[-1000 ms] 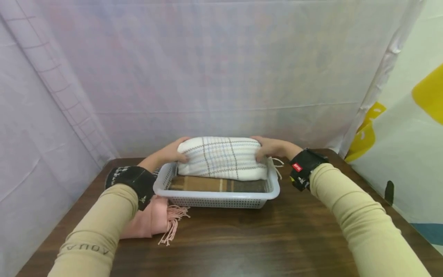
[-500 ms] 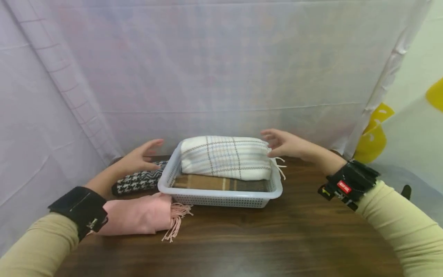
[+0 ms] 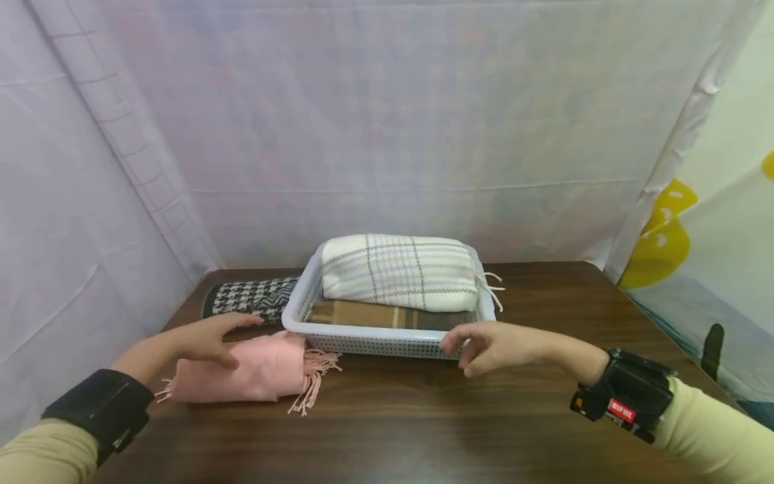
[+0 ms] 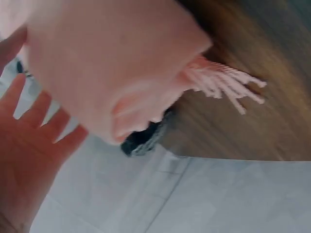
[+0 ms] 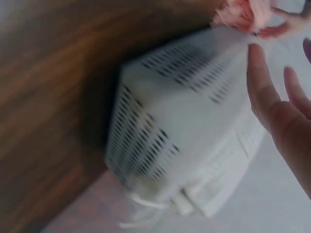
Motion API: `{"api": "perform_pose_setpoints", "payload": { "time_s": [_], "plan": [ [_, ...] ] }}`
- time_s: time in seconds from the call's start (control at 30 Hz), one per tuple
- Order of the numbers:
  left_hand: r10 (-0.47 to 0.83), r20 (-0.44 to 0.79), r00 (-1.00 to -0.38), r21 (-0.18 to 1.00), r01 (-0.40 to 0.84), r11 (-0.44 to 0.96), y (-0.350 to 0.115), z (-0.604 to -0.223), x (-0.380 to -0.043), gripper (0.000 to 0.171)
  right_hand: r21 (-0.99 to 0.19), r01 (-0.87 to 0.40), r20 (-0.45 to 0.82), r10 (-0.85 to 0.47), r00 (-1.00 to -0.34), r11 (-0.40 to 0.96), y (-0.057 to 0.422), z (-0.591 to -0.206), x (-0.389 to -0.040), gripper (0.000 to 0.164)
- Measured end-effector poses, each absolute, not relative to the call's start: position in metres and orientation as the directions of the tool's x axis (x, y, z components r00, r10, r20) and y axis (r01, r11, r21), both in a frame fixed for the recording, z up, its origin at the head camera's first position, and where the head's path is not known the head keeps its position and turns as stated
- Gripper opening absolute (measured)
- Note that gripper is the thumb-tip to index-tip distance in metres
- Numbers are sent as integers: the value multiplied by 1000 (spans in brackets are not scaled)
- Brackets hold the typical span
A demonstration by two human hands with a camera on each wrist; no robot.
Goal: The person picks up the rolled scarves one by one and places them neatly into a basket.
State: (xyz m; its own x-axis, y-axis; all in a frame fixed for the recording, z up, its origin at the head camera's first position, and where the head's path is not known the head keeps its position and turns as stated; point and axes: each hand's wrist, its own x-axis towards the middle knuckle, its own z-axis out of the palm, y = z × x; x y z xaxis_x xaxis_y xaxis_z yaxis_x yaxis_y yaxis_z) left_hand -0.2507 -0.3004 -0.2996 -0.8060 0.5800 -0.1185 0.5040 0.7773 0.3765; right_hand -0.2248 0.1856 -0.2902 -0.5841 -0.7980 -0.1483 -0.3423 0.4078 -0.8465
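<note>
Nearest the camera, bare wooden table (image 3: 387, 430) runs in front of the basket (image 3: 387, 343), giving both forearms free room to slide. Just left of the basket's front corner lies the folded pink scarf (image 3: 254, 370), its fringe trailing toward the basket wall; the left hand (image 3: 202, 339) rests flat on its top with straight, loosely spread fingers, pressing rather than gripping, as though steadying the fold. The left wrist view is blurred, but it seems to show the same spread fingers beside the pink cloth. At the basket's front wall, toward its right end, the right hand (image 3: 490, 346) hovers with relaxed, slightly curled fingers that hold nothing; whether the fingertips touch the perforated plastic cannot be told, though the right wrist view puts them very close. Inside the basket a brown plaid scarf (image 3: 375, 316) lies at the bottom and a white plaid scarf (image 3: 399, 272) sits stacked on it, rising above the rim, its tassels spilling over the right end. Behind the pink scarf, against the basket's left wall, a houndstooth scarf (image 3: 250, 299) lies near the table's far left corner. Right of the basket the table is bare to its edge, and a pale curtain (image 3: 387, 134) hangs close behind.
</note>
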Motion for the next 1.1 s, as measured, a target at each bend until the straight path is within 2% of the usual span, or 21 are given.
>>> {"api": "perform_pose_setpoints", "payload": {
  "time_s": [0.13,0.27,0.4,0.63,0.87,1.1],
  "plan": [
    [556,-237,-797,407,438,801,-306,-312,-248,86,-834,-297,-246,-795,-554,465,187,-304,-218,42],
    [560,-301,-772,469,392,792,-308,-326,-250,96,-827,-290,-265,-788,-556,482,190,-309,-216,44],
    [580,-269,-769,455,430,780,-309,-336,-252,97,-816,-317,-248,-789,-562,483,193,-309,-217,45],
    [571,-264,-777,413,444,795,-310,-341,-254,82,-816,-330,-233,-792,-564,475,197,-309,-217,46],
    [552,-278,-786,399,428,811,-304,-344,-250,85,-805,-336,-248,-792,-557,489,199,-304,-215,46],
    [598,-301,-743,382,480,789,-280,-341,-240,89,-807,-336,-248,-796,-552,485,201,-303,-215,44]
  ]
}}
